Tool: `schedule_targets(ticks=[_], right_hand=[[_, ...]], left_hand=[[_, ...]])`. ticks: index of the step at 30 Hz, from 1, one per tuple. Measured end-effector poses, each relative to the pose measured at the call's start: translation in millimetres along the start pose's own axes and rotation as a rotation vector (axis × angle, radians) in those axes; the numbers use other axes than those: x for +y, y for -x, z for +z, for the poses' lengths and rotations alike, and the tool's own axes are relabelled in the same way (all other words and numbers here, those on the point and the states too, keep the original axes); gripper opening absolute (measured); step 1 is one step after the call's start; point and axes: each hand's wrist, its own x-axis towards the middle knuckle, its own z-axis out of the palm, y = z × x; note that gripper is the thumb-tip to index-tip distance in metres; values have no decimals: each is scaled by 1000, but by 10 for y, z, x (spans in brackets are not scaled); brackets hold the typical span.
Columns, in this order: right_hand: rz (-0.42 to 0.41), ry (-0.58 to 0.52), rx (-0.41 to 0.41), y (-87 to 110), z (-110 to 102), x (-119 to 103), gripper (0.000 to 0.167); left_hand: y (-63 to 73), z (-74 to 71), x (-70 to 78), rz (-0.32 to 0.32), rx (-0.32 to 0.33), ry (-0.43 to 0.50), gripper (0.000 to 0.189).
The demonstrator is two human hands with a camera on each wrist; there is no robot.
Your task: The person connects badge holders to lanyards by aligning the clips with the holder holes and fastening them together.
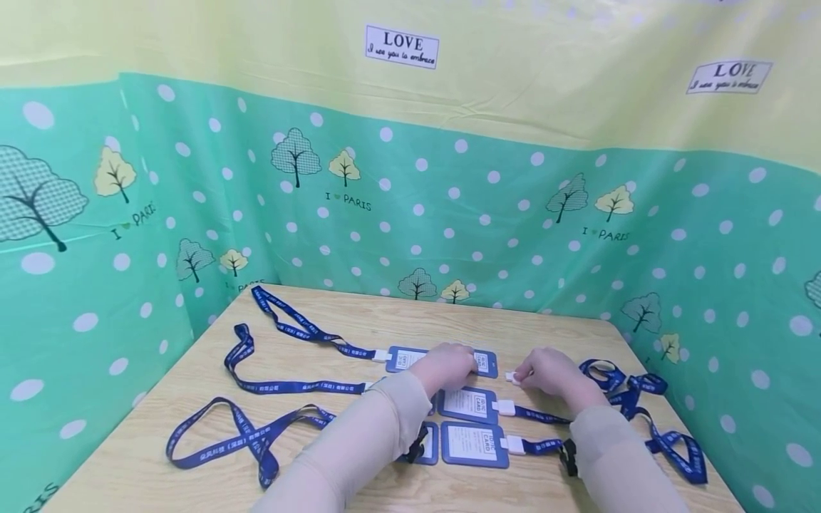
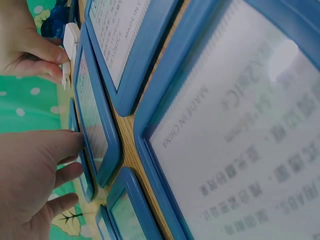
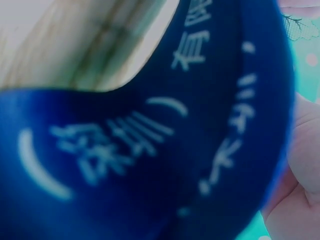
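Over the back right badge holder (image 1: 484, 363), which has a blue frame and a white card, my left hand (image 1: 449, 365) is bent down with its fingertips at the holder. In the left wrist view the left hand (image 2: 35, 175) has its thumb at the frame of that holder (image 2: 86, 185), the other fingers loosely bent. My right hand (image 1: 550, 370) pinches a small white lanyard clip (image 1: 512, 377) just right of this holder; the same right hand (image 2: 30, 47) shows in the left wrist view. A blue lanyard (image 3: 125, 150) with white lettering fills most of the right wrist view.
Nearer to me lie two badge holders, the middle one (image 1: 468, 405) and the front one (image 1: 474, 443), with lanyards clipped on. On the left, lanyards (image 1: 301, 388) run to other holders (image 1: 404, 356). More lanyard loops (image 1: 635, 388) lie right. A green curtain (image 1: 462, 214) surrounds the table (image 1: 160, 420).
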Motion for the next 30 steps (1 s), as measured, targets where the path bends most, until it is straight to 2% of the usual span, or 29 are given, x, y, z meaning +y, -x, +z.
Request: schedule_targets(ticks=[8,14,22,25,30], right_hand=[[43,-32,1,15,15,9,15],[46,-36,-3,17,12,-1,14],[29,-23,0,-7,6,5,14],[29,-17,4,-24,15,20,14],[28,-15,7,-35,28,23,14]], left_hand=[[37,-26,8,11,-20,2,28],[-9,-19,-108,-2,3,4,41],[52,-109,-287,-128,-38,162,64],[96,-113,-324,-157,-58,206,63],[142,-90,-366,-167,-91,273,50]])
